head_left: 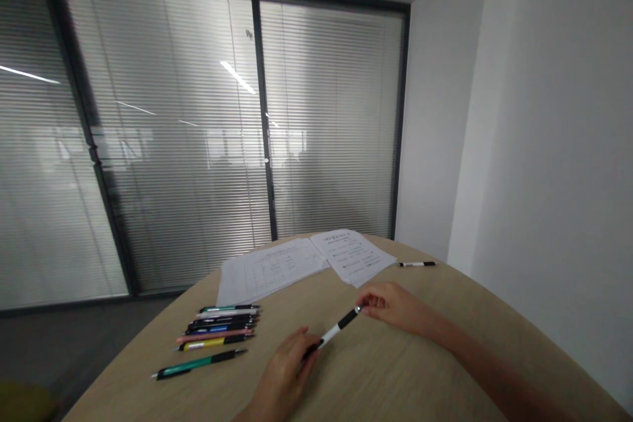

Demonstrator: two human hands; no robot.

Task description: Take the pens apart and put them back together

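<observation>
A white pen with black ends (332, 331) is held slantwise just over the table between my two hands. My left hand (287, 369) is closed round its lower end, near the clip. At the upper end, the fingertips of my right hand (388, 306) pinch the black grip by the tip. To the left of my left hand lies a green pen (200, 364) with a black grip. Just beyond it several pens lie side by side in a row, among them a yellow pen (210, 343) and a blue pen (217, 328).
Printed sheets (277, 267) and another printed page (351, 256) lie at the table's far side. A second white-and-black pen (418, 264) rests near the right edge of the round wooden table (410, 376). Behind stands a glass partition with blinds (331, 119).
</observation>
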